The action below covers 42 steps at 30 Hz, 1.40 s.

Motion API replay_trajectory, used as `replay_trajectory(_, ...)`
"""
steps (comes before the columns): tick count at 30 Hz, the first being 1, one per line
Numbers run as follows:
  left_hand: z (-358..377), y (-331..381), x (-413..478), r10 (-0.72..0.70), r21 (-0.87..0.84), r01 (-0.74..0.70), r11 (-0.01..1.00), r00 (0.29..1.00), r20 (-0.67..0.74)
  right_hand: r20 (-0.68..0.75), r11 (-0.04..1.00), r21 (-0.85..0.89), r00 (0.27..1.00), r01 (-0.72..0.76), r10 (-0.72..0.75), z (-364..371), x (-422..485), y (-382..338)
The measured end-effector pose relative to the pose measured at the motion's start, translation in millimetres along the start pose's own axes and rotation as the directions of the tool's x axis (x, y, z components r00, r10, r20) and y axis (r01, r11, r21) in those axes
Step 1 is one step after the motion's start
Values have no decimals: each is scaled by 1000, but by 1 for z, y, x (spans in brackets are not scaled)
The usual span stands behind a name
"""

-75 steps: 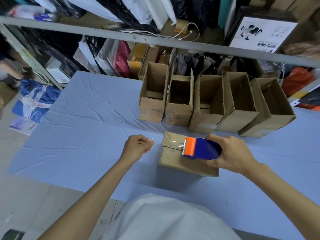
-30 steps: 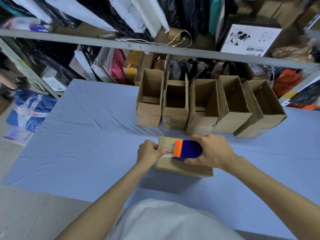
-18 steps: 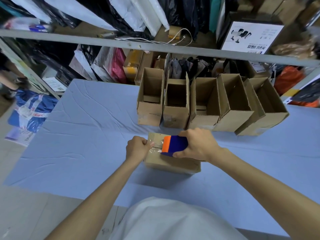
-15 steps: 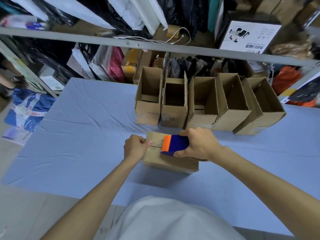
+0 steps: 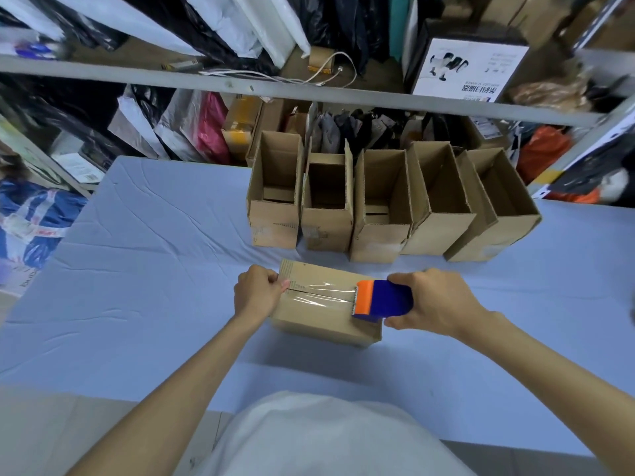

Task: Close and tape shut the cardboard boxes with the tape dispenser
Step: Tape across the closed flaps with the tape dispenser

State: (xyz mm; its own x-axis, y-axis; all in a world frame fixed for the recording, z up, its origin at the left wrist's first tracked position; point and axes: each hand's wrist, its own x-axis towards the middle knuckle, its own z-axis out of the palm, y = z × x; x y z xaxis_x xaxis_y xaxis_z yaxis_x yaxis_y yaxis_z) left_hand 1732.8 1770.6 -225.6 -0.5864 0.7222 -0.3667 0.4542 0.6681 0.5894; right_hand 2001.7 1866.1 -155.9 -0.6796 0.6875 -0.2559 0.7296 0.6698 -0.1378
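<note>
1 corrugated box, frame centre: your left hand curls round its end; your right hand grips blue-orange plastic dispenser; glossy clear tape along seam.

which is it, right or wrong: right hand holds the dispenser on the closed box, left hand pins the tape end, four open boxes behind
Wrong in one respect: the head view shows five open boxes behind, not four. The right hand does hold the dispenser on the closed box, and the left hand pins the end of the tape.
</note>
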Motion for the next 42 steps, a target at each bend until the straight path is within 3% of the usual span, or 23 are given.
replay_trajectory(5,10,2,-4,-32,-47,35,998,998,52,-3,1000,-19,1000,-7,7,-1,8,-3)
replay_trajectory(9,11,3,-6,-45,-46,45,998,999,2,19,1000,0,1000,8,-8,-3,7,-6)
replay_trajectory(16,-38,-17,4,-146,97,145,985,989,11,8,995,51,996,84,-85,6,29,-48)
replay_trajectory(17,-39,-14,0,-115,186,119,975,993,-31,7,995,49,996,91,-91,5,33,-51)
replay_trajectory(19,-29,-1,-12,90,320,-40,947,986,-143,6,994,39,995,100,-100,3,39,-52)
replay_trajectory(21,-13,16,-21,338,177,-318,931,936,-98,9,994,47,995,97,-98,3,40,-50)
replay_trajectory(23,3,29,-25,409,-46,-407,912,909,76,3,994,58,996,90,-91,3,39,-48)
replay_trajectory(27,14,16,-20,387,-243,-352,904,915,113,13,991,118,998,65,-67,5,34,-42)
replay_trajectory(35,20,4,-18,438,-311,-399,862,896,65,25,994,103,999,26,-29,7,11,-11)
replay_trajectory(42,23,9,-18,375,-390,-314,865,923,90,34,987,161,999,-20,14,7,-9,15)
